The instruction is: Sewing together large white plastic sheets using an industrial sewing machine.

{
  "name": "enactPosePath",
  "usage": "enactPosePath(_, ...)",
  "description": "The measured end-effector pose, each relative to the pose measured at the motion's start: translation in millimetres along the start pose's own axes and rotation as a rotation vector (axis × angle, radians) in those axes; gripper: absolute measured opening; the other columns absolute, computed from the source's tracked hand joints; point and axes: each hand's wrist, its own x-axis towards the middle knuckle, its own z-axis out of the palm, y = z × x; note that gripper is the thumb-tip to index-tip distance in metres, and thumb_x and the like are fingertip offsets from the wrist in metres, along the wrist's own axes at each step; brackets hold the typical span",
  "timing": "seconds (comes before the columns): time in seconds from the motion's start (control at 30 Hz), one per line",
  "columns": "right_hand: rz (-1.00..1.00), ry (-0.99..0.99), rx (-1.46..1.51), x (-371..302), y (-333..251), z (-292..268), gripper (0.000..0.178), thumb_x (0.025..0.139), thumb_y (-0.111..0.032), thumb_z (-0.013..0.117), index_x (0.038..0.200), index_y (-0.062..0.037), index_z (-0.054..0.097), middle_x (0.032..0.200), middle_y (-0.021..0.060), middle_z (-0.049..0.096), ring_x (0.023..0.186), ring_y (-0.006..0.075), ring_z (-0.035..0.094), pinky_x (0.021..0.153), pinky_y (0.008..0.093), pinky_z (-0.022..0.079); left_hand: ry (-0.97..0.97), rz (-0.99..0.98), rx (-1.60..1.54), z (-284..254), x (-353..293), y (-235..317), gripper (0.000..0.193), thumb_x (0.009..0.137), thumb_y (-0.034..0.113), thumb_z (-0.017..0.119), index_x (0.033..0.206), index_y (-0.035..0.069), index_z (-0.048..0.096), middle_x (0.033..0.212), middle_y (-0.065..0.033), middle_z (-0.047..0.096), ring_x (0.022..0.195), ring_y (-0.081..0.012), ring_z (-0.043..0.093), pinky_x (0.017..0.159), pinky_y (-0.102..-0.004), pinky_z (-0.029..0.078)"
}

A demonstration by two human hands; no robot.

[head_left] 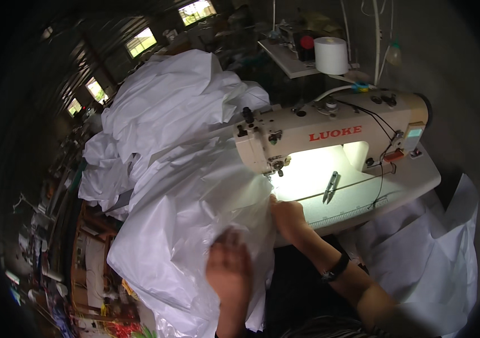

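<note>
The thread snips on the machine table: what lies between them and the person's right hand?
In the head view, only bare, brightly lit table lies between the thread snips and the right hand, which rests on the white fabric.

Dim workshop, bright lamp glare under the sewing machine (pixel 330 135), daylit windows (pixel 141 40), dark fisheye-bent edges

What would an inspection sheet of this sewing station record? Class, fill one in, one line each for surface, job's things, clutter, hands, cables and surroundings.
Surface: pale machine table, lit under the arm.
Job's things: white fabric heaped left of the cream sewing machine.
Clutter: thread snips on the table; white thread cone behind.
Hands: left hand grips the fabric; right hand presses it near the needle.
Cables: black cable down the machine front.
Surroundings: dim workshop, windows far left, more white sheet at right.
</note>
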Motion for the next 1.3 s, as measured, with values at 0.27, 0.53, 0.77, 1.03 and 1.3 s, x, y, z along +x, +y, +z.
enactPosePath(0.27, -0.016, 0.174, -0.056, -4, -1, 4, 0.034, 0.087, -0.013, 0.054, 0.119, -0.0055, 0.064, 0.068, 0.0008, 0.068, 0.056, 0.0175, 0.067, 0.044, 0.0309, 0.048, -0.45, 0.215, 0.211, 128, 45, -75, 0.048, 0.092, 0.025, 0.057, 0.131, -0.003, 0.051, 0.138, -0.0194, 0.049, 0.133, -0.0372, 0.039, 0.115, -0.0472, 0.027)
enactPosePath(0.53, 0.001, 0.094, -0.012, 3, -3, -3, 0.039, 0.09, -0.011, 0.051, 0.127, -0.001, 0.057, 0.064, 0.0031, 0.067, 0.056, 0.0196, 0.067, 0.045, 0.0313, 0.048, -0.332, 0.105, -0.067, 176, 25, -119, 0.052, 0.089, 0.023, 0.061, 0.132, -0.004, 0.049, 0.142, -0.0257, 0.042, 0.134, -0.047, 0.032, 0.115, -0.0492, 0.027)
enactPosePath(0.77, 0.003, 0.059, 0.034, 3, -3, -3, 0.035, 0.091, -0.011, 0.05, 0.124, -0.0015, 0.059, 0.066, 0.0038, 0.068, 0.057, 0.0209, 0.067, 0.047, 0.0334, 0.049, -0.331, 0.025, 0.04, 155, 43, -93, 0.044, 0.089, 0.018, 0.059, 0.13, 0.0, 0.054, 0.143, -0.0193, 0.045, 0.137, -0.0402, 0.035, 0.115, -0.0463, 0.029)
enactPosePath(1.03, -0.156, 0.211, 0.452, -4, 21, -15, 0.016, 0.089, -0.017, 0.056, 0.097, -0.0072, 0.066, 0.068, 0.0141, 0.066, 0.063, 0.032, 0.067, 0.058, 0.0415, 0.053, -0.32, 0.219, -0.09, 141, 40, -57, 0.045, 0.082, 0.004, 0.053, 0.125, 0.016, 0.062, 0.127, -0.006, 0.063, 0.12, -0.0253, 0.058, 0.096, -0.0404, 0.047)
enactPosePath(1.3, -0.083, 0.301, 0.676, 43, 82, -50, 0.018, 0.094, -0.023, 0.056, 0.092, -0.009, 0.066, 0.064, 0.0095, 0.065, 0.059, 0.0285, 0.066, 0.056, 0.0395, 0.05, -0.312, 0.281, 0.038, 155, 36, -65, 0.037, 0.087, 0.012, 0.057, 0.122, 0.02, 0.064, 0.133, -0.005, 0.059, 0.123, -0.0251, 0.055, 0.099, -0.0396, 0.045)
